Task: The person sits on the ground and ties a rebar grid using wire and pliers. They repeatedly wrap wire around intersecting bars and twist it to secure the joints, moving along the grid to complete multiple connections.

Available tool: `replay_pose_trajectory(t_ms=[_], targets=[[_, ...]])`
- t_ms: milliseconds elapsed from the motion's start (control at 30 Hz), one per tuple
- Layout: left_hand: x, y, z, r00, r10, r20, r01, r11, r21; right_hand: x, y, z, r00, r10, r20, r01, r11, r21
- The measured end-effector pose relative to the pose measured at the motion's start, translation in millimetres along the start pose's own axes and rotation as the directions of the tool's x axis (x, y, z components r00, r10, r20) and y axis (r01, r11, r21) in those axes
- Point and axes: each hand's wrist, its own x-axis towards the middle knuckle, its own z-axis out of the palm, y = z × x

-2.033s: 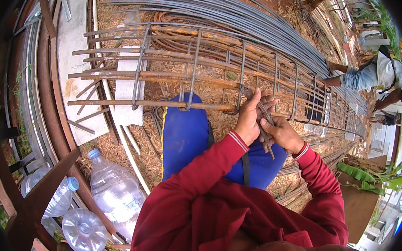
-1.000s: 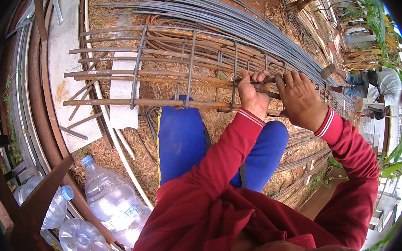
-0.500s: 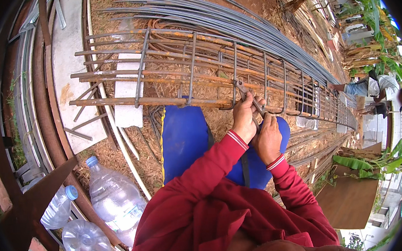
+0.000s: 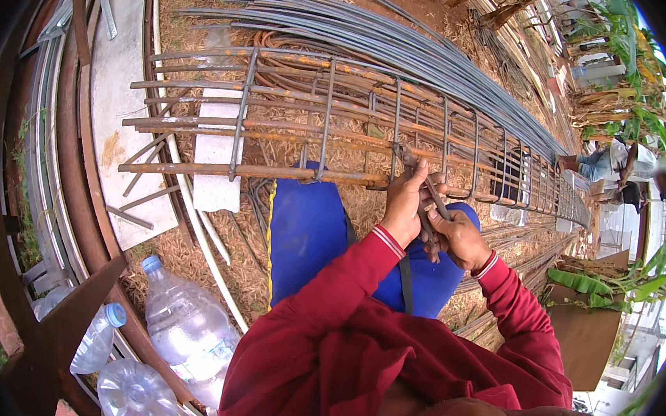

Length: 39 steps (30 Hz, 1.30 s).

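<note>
A pair of dark metal pincers (image 4: pixel 437 200) is held in both hands, its head against the near lower bar of a long rusty rebar cage (image 4: pixel 283 170), close to a square stirrup. My left hand (image 4: pixel 403 209) is closed around the pincers just below the head. My right hand (image 4: pixel 464 238) grips the handles lower down, thumb along one of them; the handles stand apart. Whether wire sits in the jaws is too small to tell. The cage lies across in front of me, running from left to far right, over my blue-covered knees (image 4: pixel 307 229).
Behind the cage lies a bundle of grey rebar (image 4: pixel 382 32). Clear plastic water bottles (image 4: pixel 185 313) stand at lower left, near white pipes and a pale board (image 4: pixel 118 107) with short rod pieces. Another person (image 4: pixel 627 165) is at the cage's far right end. A brown panel (image 4: pixel 586 337) lies lower right.
My right hand has shifted slightly right and down, and the pincers' handles have spread apart. My left hand stays near the same bar. The view has tilted slightly.
</note>
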Motion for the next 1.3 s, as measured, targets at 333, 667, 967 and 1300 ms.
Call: replay_pose_trajectory(t_ms=[333, 667, 967, 1300], targets=[[28, -11, 4, 0.924, 0.095, 0.369, 0.04, 0.939, -0.342, 1, -97, -50, 0.998, 0.059, -0.001, -0.047, 0.787, -0.615], [53, -11, 27, 0.826, 0.4, 0.399, -0.053, 0.758, -0.65, 57, -218, -57, 0.972, 0.229, 0.048, -0.046, 0.391, -0.919], [54, -1, 46, 0.965, 0.236, 0.113, -0.11, 0.757, -0.644, -34, -139, -10, 0.912, -0.332, 0.24, 0.048, -0.494, -0.868], [37, -5, 15, 0.994, 0.031, 0.108, 0.016, 0.913, -0.408, -9, 12, 28, 0.552, -0.833, -0.043, -0.457, -0.259, -0.851]])
